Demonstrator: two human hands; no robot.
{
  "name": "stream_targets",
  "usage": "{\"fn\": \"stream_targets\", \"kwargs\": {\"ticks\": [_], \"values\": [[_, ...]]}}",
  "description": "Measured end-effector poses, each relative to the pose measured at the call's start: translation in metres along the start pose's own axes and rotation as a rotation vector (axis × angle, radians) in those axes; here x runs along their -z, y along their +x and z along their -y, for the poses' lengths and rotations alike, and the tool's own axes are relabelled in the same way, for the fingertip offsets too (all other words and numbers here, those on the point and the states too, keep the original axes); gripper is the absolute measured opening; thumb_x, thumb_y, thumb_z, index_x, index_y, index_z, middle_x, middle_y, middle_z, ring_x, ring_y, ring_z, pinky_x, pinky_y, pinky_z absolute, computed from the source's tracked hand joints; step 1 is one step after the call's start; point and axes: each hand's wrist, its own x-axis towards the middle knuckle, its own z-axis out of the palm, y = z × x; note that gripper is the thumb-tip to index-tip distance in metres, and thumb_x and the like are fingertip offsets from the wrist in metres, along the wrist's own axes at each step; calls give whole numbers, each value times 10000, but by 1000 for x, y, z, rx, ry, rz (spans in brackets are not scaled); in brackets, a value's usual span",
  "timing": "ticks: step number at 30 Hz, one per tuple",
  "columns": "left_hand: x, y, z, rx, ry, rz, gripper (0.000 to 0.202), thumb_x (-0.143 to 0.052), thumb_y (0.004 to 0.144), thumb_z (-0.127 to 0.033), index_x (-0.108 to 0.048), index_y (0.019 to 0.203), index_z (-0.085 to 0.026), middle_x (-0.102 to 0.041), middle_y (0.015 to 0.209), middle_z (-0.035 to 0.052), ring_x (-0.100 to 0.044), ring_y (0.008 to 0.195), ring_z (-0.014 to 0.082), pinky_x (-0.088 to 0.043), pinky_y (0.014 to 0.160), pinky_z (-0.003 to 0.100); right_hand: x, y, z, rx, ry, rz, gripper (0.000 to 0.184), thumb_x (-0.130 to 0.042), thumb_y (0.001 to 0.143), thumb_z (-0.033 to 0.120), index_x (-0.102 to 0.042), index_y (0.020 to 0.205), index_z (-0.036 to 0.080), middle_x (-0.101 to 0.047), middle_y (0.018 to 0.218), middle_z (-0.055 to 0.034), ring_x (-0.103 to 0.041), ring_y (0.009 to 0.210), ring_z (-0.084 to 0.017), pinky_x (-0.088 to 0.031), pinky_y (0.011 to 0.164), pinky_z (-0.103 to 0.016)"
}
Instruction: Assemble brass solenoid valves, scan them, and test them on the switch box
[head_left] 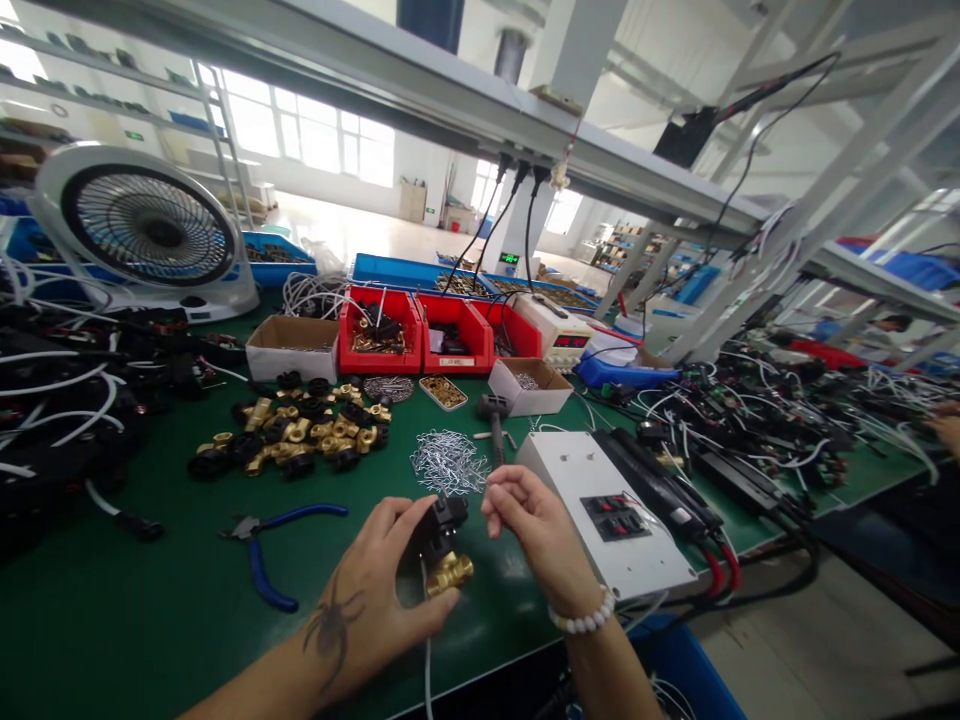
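Observation:
My left hand [375,590] is closed around a small black part with a brass fitting [448,573] at its lower end, held just above the green bench mat [135,600]. A white wire hangs down from that part. My right hand [536,535] sits just to its right, fingers pinched together near the black part's top; what they pinch is too small to make out. A heap of thin silver wire clips [448,462] lies right behind both hands.
Blue-handled pliers [274,545] lie left of my hands. Brass fittings and black parts [300,430] are heaped further back, with red bins [420,335], cardboard boxes and a fan [142,230]. A white switch box [607,510] with cables stands to the right. Another person's hand [946,428] shows far right.

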Motion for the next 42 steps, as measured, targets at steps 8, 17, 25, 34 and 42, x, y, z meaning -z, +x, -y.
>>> {"fn": "stream_targets", "kwargs": {"ticks": [8, 17, 25, 34, 42], "values": [[-5, -6, 5, -133, 78, 28, 718, -667, 681, -281, -392, 1344, -265, -494, 1187, 83, -556, 1042, 245, -553, 872, 383, -4, 19, -17, -26, -77, -62, 182, -528, 881, 355, -532, 939, 183, -646, 756, -20, -610, 592, -140, -500, 584, -274], [-8, -11, 1, -440, 168, 138, 851, -632, 575, -156, -331, 1365, -249, -525, 1195, 77, -536, 1048, 247, -555, 850, 334, -9, 51, -22, 19, -696, 88, 128, -613, 818, 48, -623, 905, 142, -663, 930, -59, -624, 907, -205, -478, 884, -402], [-3, -11, -2, -422, 145, 196, 850, -619, 588, -158, -308, 1370, -276, -524, 1188, 74, -542, 1051, 252, -549, 843, 336, -18, 65, -25, 7, -1014, 375, 118, -608, 923, 244, -646, 950, 136, -660, 998, -47, -633, 939, -199, -514, 854, -416], [-3, -6, 3, -321, 133, 81, 760, -660, 650, -226, -367, 1351, -238, -507, 1170, 90, -537, 1046, 255, -548, 864, 365, -13, 55, -12, 96, -784, 181, 92, -643, 799, 68, -647, 814, 159, -622, 760, 1, -600, 758, -160, -489, 755, -316], [6, 3, -2, 42, -104, 66, 551, -643, 734, -337, -470, 1247, -236, -506, 1046, 42, -592, 891, 196, -560, 801, 379, -14, -9, 10, 63, -283, -119, 209, -550, 896, 373, -628, 934, 182, -681, 843, -43, -640, 732, -170, -535, 683, -291]]}}
